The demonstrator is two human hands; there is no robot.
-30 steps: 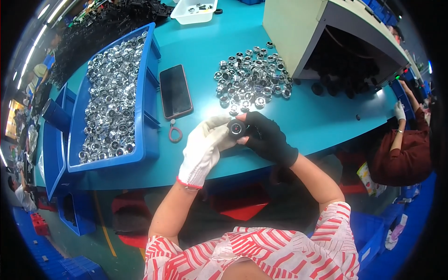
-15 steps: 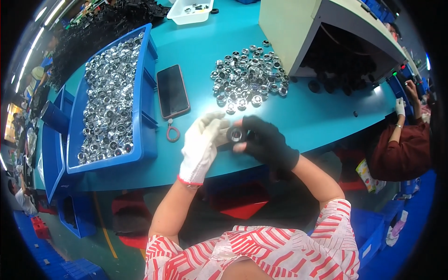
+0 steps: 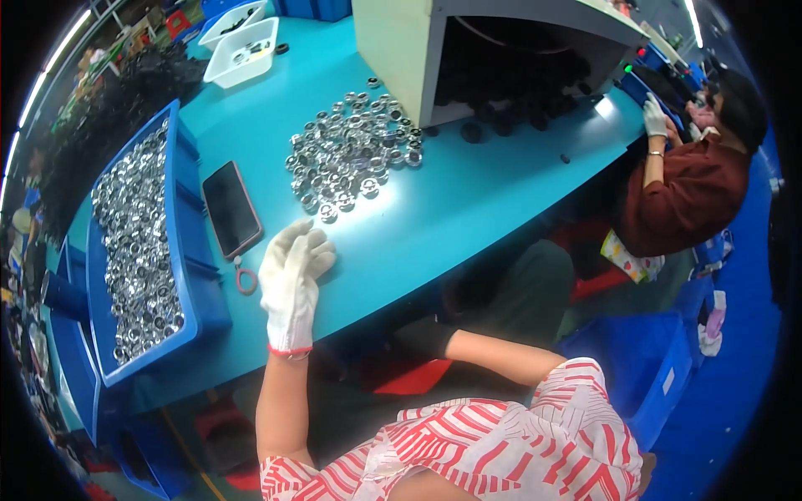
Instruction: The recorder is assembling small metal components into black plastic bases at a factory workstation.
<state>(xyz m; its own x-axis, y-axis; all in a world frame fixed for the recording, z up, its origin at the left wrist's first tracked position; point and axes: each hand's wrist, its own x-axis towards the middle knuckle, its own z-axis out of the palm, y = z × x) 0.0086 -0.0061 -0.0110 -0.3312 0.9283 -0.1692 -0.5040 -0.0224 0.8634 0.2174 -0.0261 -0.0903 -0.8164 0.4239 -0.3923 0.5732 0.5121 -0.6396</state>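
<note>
My left hand (image 3: 294, 271), in a white knit glove with a red cuff, is over the near part of the turquoise table. Its fingers are loosely bent and a little apart, and nothing shows in them. Beyond it lies a heap of shiny silver round parts with dark centres (image 3: 355, 150). A dark phone (image 3: 231, 209) with a pinkish case and a looped strap (image 3: 245, 280) rests just left of the hand. My right hand (image 3: 422, 337), in a black glove, is below the table edge near my lap; its fingers are lost in shadow.
A blue bin (image 3: 190, 317) full of the silver parts stands at the left. Across the table is a pale box-shaped housing (image 3: 397, 58) with black round pieces inside. White trays (image 3: 219, 71) are at the far left. A co-worker (image 3: 689, 196) sits at the right.
My hands have parted. The right hand dropped from the table toward my lap, and the dark ring-shaped part between the hands is out of sight. The view has turned right.
</note>
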